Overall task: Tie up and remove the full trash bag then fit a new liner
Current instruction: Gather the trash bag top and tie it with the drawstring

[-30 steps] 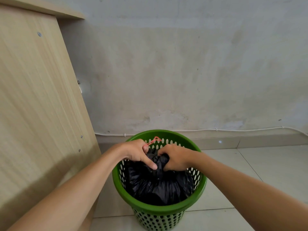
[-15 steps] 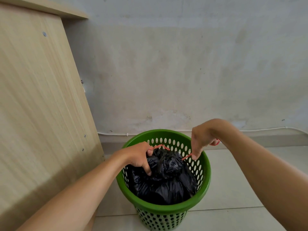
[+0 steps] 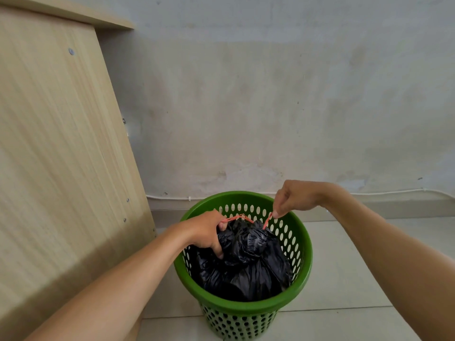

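Black plastic trash bag point(image 3: 248, 262) sits inside a green perforated waste basket point(image 3: 299, 271), its top gathered into a bunch w/ a red drawstring point(image 3: 237, 217) running across the neck. Left hand point(image 3: 205, 230) is down in the basket on the bag's left side; thumb & fingers curl round the bunched plastic, and the left end of the drawstring runs into the grip near the knuckles. Right hand point(image 3: 294, 198) is raised above the basket's far-right rim, apart from the bag, fingertips pointing down & pinching the other end of the drawstring, which runs taut on a slant from the pinch down to the bag's neck. Between the 2 hands the string makes a low peak over the bunch. Bag fills most of the basket but stays below the rim. Basket stands on pale floor tiles point(image 3: 344, 279), near a stained grey wall point(image 3: 270, 107) w/ a thin white cable point(image 3: 394, 192) running along its base. Just left of the basket is a light wood-grain cabinet side panel point(image 3: 61, 156) w/ small metal screw heads; left forearm crosses in front of its lower part.
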